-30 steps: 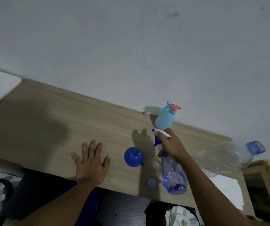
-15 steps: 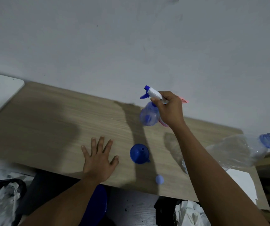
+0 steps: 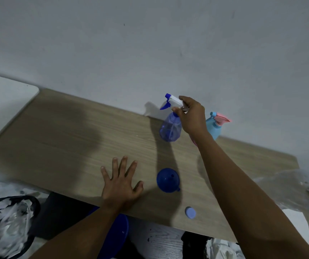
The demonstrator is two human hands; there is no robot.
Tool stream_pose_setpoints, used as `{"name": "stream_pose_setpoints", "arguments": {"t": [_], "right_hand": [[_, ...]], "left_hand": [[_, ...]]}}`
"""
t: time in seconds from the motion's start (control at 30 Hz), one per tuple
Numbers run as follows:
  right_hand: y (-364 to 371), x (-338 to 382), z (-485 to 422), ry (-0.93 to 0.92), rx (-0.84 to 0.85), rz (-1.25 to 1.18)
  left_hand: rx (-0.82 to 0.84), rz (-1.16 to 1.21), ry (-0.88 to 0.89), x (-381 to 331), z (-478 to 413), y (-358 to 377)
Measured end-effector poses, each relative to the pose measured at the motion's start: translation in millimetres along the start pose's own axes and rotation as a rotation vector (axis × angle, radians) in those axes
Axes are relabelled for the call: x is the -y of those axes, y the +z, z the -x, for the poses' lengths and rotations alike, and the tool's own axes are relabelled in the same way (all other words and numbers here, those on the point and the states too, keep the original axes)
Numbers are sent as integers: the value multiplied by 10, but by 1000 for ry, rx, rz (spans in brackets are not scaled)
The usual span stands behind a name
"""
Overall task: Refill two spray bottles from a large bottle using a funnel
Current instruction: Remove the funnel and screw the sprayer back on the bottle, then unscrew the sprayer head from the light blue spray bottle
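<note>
My right hand [image 3: 192, 116] pinches the white-and-blue trigger head of a clear blue spray bottle [image 3: 169, 129], which stands at the back of the wooden table [image 3: 75, 139] near the wall. Just to its right stands a light blue spray bottle [image 3: 214, 128] with a pink trigger, partly hidden by my wrist. A blue funnel [image 3: 167, 180] lies on the table between my two arms. My left hand [image 3: 121, 182] rests flat on the table with its fingers spread. The large clear bottle [image 3: 288, 191] lies blurred at the right edge. A small blue cap [image 3: 190, 212] sits by the table's front edge.
A white surface [image 3: 4, 100] adjoins the table on the left. Below the front edge are a dark bag with white stuffing [image 3: 8, 227], a blue basin [image 3: 116, 238] and a white sheet [image 3: 297, 227] at the right. The grey wall runs close behind the bottles.
My right hand carried the clear blue spray bottle from the front of the table to the back, beside the light blue bottle. My left hand stayed flat on the table.
</note>
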State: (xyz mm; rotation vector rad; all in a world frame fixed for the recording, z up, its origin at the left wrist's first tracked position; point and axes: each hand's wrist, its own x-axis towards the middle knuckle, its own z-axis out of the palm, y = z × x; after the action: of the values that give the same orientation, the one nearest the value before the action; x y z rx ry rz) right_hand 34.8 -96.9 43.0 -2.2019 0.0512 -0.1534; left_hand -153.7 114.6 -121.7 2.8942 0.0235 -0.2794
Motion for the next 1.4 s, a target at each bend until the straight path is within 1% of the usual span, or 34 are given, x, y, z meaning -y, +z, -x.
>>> {"name": "stream_pose_setpoints", "arguments": {"t": [0.07, 0.17, 0.3, 0.4, 0.47, 0.53, 0.6, 0.63, 0.67, 0.7, 0.77, 0.87, 0.93, 1.03, 1.2, 1.33, 1.4], "right_hand": [[-9, 43, 15, 10, 21, -8], [-68, 96, 98, -50, -5, 4], [-277, 95, 362, -126, -181, -40], [-531, -42, 578, -163, -334, -76], [-703, -190, 675, -102, -429, -123], [-841, -362, 730, 7, -485, -132], [-912, -536, 736, 146, -490, -121], [-925, -613, 724, 211, -475, -109], [-928, -679, 705, 261, -452, -91], [-929, -730, 683, 296, -420, -74], [-942, -779, 609, 319, -346, -43], [-984, -772, 471, 282, -234, 8], [-999, -756, 398, 257, -176, 49], [-989, -793, 361, 243, -185, 78], [-931, -896, 433, 217, -259, 29], [-883, -852, 558, 157, -262, -21], [-892, -811, 621, 130, -260, -18]], "left_hand": [[7, -8, -6, 4, -7, 16], [-2, -23, -3, 19, -1, 42], [-19, -6, 11, 73, 3, 62], [-46, 71, 13, 83, 15, 54], [-128, 187, -11, 64, 8, 46], [-262, 358, -38, -44, -56, -44], [-371, 475, 46, -302, -187, -253], [-392, 525, 121, -489, -278, -377], [-373, 601, 186, -712, -379, -500], [-316, 703, 248, -947, -479, -608], [-165, 846, 348, -1394, -695, -767], [24, 819, 408, -1874, -1040, -843], [97, 781, 405, -2062, -1278, -776], [132, 744, 393, -2164, -1510, -600], [91, 677, 369, -2179, -1564, -430], [128, 742, 348, -2123, -1498, -417], [153, 779, 369, -2076, -1401, -499]]}}
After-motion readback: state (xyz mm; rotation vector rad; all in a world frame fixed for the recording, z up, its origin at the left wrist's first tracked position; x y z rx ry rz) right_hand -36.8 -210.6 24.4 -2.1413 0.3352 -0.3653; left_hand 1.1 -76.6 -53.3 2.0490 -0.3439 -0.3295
